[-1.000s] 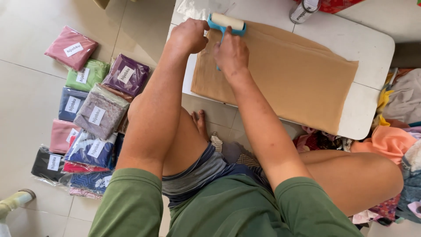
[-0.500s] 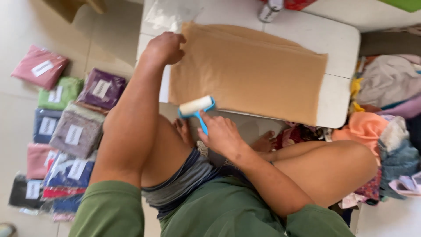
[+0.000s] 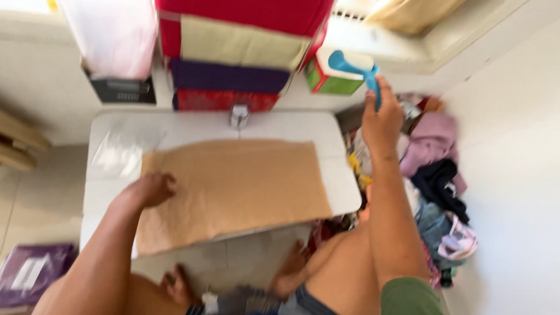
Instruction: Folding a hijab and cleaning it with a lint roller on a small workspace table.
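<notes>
the lint roller (image 3: 352, 63), blue with a white roll, is raised in the air at the far right, above the heap of clothes (image 3: 436, 175) beside the desk (image 3: 341, 175). the right hand (image 3: 382, 119) grips its blue handle, fingers closed around it. the left hand (image 3: 150, 190) rests on the near left part of the tan cloth (image 3: 233, 186), fingers curled loosely and gripping nothing. the cloth lies flat across the white desk, with a clear plastic bag (image 3: 119, 153) just left of it and a small can (image 3: 238, 115) at the far edge. stacked coloured boxes (image 3: 233, 52) stand behind. a purple packet (image 3: 32, 271) lies on the floor, near left.
</notes>
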